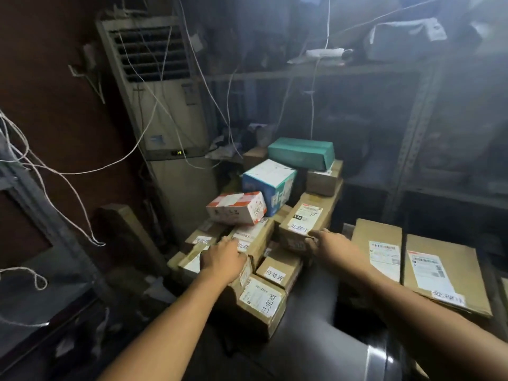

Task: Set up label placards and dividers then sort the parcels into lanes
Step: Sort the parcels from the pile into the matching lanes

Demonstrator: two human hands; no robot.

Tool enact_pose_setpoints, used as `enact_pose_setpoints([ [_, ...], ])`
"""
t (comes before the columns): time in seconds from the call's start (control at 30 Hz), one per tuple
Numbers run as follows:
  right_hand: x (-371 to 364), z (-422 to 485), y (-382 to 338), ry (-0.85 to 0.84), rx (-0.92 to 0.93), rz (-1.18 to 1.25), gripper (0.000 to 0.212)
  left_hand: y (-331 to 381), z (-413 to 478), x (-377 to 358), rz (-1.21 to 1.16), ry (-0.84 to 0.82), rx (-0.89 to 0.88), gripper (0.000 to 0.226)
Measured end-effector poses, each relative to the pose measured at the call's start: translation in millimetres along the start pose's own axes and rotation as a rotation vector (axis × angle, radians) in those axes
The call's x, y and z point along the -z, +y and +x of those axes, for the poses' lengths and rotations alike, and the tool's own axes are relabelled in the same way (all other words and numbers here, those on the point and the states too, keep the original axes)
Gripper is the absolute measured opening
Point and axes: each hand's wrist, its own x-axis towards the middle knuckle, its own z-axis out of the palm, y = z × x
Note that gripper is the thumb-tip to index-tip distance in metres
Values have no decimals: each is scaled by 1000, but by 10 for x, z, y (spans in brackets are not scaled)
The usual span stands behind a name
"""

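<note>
Fingers [316,235] of right hand [328,244] clasp near end of long parcel [305,215] — left hand [222,259] fingers, left of it, curl over lower box [258,237].

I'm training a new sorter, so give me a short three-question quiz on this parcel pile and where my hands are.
1. True or false: the green cardboard box tops the pile.
2. The right hand touches: A red-and-white carton; B long brown cardboard box with white label; C blue-and-white box.
3. Fill in: ___ flat brown cardboard parcels lie right of the pile.
Key: 1 true; 2 B; 3 two.
</note>
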Motion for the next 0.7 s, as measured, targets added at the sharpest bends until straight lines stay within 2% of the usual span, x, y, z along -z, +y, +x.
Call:
enact_pose_setpoints([
  [0.13,-153,461,-173,-37,0,-27,43,-249,350,87,30,-2,50,43],
  [0.3,-516,835,-413,-84,3,-11,32,-611,703,122,-35,-8,117,45],
  [0.4,-704,925,-545,-121,-40,57,29,-825,894,40,-58,-51,116,45],
  [0.5,-913,883,-683,-138,-112,134,35,-1064,1061,-57,-61,-89,110,40],
  [0.6,-1153,779,-897,-113,-253,310,41,-1375,1227,-179,-89,-137,128,40],
  [0.7,-1361,660,-1169,-42,-478,651,37,-1688,1343,-272,-182,-216,143,46],
])
